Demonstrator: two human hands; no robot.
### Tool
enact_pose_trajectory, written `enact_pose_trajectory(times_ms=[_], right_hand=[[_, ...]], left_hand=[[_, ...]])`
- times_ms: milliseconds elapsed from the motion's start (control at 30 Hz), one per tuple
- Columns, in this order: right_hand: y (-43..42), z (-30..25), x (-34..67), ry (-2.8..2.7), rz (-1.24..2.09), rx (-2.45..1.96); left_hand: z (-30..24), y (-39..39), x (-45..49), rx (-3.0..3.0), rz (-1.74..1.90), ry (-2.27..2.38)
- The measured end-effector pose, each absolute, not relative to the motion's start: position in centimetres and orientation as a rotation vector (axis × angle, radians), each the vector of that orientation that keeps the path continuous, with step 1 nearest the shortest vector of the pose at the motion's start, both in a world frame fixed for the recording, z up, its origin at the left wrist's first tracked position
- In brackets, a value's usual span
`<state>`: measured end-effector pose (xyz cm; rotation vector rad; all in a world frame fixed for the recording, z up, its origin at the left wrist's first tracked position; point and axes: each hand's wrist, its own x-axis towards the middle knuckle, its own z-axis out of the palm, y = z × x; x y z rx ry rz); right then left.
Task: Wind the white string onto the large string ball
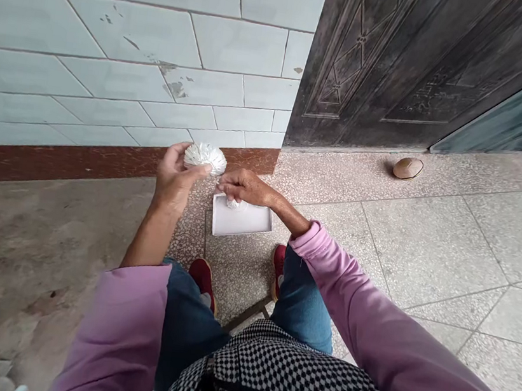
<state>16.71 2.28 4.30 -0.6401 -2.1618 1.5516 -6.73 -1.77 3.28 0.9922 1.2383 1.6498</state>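
Observation:
My left hand (174, 178) is raised in front of me, its fingers closed round a white garlic bulb (206, 157). My right hand (243, 187) reaches down over a flat white tray (252, 223) on the floor. Its fingers are pinched on a small white piece (233, 203), which looks like a garlic clove, just above or touching the tray's near-left part. Both arms wear pink sleeves. My knees in blue jeans and my red shoes (202, 277) sit just behind the tray.
A pale tiled wall with a dark red skirting (54, 162) runs along the left. A dark carved door (403, 67) stands ahead on the right. A brown rounded object (407, 168) lies on the terrazzo floor near the door. A checked cloth (285, 378) covers my lap.

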Motion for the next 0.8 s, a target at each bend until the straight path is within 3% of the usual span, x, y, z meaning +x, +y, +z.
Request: enact_pose_trajectory(times_ms=[167,433,800], right_hand=[[2.6,2.6,17.6,-1.930,1.677,-0.482],[5.7,1.1,19.5,-1.832,1.470,-0.748],[5.5,-0.9,19.5,-1.992,1.480,-0.796]], left_hand=[[2.0,-2.5,-7.6,1.232,1.413,1.479],[4.0,-4.7,-5.5,1.135,0.885,1.148],[2.8,-2.9,-4.8,0.856,1.310,0.879]])
